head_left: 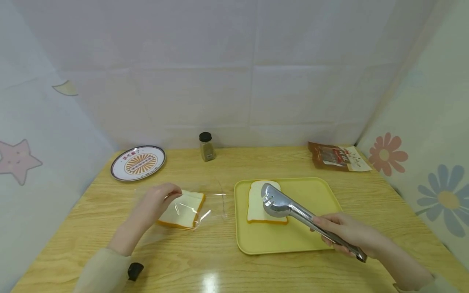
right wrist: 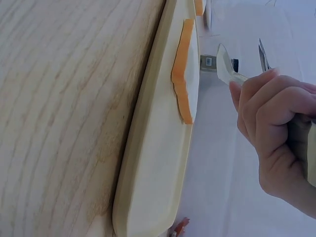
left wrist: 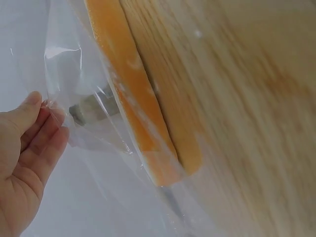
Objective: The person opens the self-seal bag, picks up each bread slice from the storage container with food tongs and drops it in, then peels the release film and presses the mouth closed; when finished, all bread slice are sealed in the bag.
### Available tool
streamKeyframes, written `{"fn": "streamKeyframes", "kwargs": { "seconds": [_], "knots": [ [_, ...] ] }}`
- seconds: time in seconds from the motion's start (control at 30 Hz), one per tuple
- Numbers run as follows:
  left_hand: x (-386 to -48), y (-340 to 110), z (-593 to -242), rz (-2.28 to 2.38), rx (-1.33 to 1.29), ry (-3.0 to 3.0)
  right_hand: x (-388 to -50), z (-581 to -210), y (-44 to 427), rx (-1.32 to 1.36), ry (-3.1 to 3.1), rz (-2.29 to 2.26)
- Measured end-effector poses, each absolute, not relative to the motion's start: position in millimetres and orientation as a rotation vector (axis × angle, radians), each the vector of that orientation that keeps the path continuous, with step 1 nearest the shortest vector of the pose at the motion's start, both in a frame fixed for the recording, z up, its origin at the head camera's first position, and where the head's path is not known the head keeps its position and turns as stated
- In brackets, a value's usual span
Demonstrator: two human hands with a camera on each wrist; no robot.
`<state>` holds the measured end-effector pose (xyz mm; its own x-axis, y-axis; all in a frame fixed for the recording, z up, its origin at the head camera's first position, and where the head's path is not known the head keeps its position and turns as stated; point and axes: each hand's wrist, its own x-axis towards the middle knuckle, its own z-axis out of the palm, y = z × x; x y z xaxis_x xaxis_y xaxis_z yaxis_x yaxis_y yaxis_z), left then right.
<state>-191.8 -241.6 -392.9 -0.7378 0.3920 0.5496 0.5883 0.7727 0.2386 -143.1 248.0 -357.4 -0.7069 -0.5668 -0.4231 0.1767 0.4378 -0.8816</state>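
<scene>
Creased white cloth (head_left: 205, 81) is hanging behind a grained, light wooden table (head_left: 176, 260). The left hand (head_left: 157, 201) is pinching clear, glossy, crinkled plastic film (head_left: 217, 197); just past those fingertips, a flat, squarish, white slice with orange crust (head_left: 187, 208) is showing through it. The right hand (head_left: 346, 232) is gripping shiny metal tongs (head_left: 302, 215), their rounded, slotted head overlapping a matching crusted white slice (head_left: 256, 203), which is lying left of that grip on a round-cornered yellow tray (head_left: 275, 241).
</scene>
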Motion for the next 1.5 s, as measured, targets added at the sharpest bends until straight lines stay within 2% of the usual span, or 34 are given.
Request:
{"fn": "streamKeyframes", "kwargs": {
  "seconds": [0.37, 0.77, 0.93, 1.17, 1.5],
  "knots": [
    [-190.9, -241.5, -393.0, -0.576, -0.744, -2.5, -122.8, -357.7, 267.3, -0.305, 1.969, -1.344],
    [-190.9, -241.2, -393.7, -0.553, -0.76, -2.467, -98.6, -366.0, 291.2, -0.164, 1.901, -1.354],
    [-190.3, -240.4, -392.9, -0.537, -0.752, -2.472, -88.1, -379.3, 286.3, -0.182, 1.861, -1.4],
    [-190.3, -240.2, -390.5, -0.554, -0.728, -2.524, -67.8, -388.9, 267.2, -0.06, 1.962, -1.383],
    [-190.2, -240.6, -390.8, -0.53, -0.716, -2.528, -60.3, -403.3, 249.8, -0.077, 1.893, -1.492]
  ]
}}
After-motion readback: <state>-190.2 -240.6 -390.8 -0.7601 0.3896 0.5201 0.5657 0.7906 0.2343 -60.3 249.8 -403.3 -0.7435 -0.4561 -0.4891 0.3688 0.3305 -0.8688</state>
